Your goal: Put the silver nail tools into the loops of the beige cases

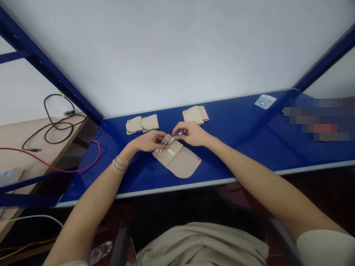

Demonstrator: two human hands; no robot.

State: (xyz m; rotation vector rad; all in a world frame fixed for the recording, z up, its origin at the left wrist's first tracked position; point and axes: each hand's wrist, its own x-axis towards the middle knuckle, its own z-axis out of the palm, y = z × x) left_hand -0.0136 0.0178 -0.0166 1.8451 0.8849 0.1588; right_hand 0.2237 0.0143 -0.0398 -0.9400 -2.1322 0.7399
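An opened beige key case [185, 162] lies on the blue table, its rounded flap spread toward me. A row of small silver metal hooks [164, 142] sits near its far left edge. My left hand [151, 141] is closed on that edge of the case, thumb over it and fingers by the hooks. Just beside it, my right hand [191, 133] pinches a small, shiny metal piece [173, 139] over the case; its exact kind is too small to make out. The fingers partly hide the hooks.
Behind my hands lie folded beige cases [142, 123] at the left and another folded beige stack [195, 114]. A white square device [265, 102] with a lit ring sits at the right. Black cable [55, 125] and red cable [69, 170] run at the left, beside a blue frame post [55, 70].
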